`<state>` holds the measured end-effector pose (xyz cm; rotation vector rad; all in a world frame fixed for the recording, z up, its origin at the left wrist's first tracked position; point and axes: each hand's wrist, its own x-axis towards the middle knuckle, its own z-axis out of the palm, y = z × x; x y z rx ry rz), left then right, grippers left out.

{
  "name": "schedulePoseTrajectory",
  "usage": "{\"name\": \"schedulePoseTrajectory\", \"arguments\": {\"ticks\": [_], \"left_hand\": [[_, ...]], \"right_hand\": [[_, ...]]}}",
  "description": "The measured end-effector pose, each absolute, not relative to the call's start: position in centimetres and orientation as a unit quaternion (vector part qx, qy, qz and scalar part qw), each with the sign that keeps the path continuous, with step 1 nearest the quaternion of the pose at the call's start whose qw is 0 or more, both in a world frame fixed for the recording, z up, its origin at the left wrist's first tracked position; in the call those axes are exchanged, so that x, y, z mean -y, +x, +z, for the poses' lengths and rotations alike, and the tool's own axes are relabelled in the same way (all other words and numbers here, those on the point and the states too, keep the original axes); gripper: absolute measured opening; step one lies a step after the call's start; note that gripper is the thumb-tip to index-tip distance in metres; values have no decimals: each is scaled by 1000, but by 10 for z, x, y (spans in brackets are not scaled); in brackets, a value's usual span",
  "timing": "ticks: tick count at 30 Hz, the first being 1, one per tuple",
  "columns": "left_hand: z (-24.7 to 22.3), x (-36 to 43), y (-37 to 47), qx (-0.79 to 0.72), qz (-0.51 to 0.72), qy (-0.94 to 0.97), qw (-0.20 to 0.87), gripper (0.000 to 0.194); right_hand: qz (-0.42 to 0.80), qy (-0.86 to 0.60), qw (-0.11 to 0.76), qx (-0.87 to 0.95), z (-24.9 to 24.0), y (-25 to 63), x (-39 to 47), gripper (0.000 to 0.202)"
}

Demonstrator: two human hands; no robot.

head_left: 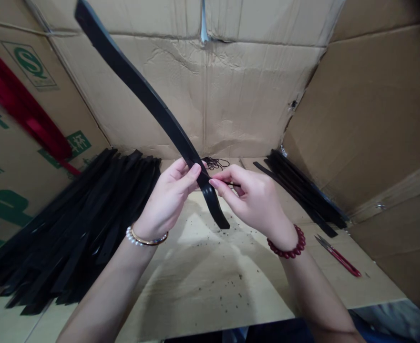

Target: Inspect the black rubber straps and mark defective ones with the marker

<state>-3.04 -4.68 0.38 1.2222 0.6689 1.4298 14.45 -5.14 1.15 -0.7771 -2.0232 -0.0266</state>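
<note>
Pinching black strip [152,105] in left hand [170,193], thin cord [234,184] in right hand [254,195]. Probably light and springy; best gripped flat, just beside the right hand.

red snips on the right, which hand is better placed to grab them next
The right hand, probably: the red snips lie over on that side. It seems to pinch a thin dark cord, which it would release first; the left hand is farther away, holding the black strip.
</note>
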Motion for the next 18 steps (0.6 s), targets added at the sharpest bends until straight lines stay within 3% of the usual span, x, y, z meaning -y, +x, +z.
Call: {"name": "schedulePoseTrajectory", "arguments": {"ticks": [6, 18], "left_hand": [[8, 51, -30, -301, 639, 511, 490, 15], [13, 60, -30, -199, 597, 450, 633, 10]], "right_hand": [[91, -311, 490, 809, 21, 152, 53, 11], [329, -164, 518, 772, 14, 153, 36, 6]]}}
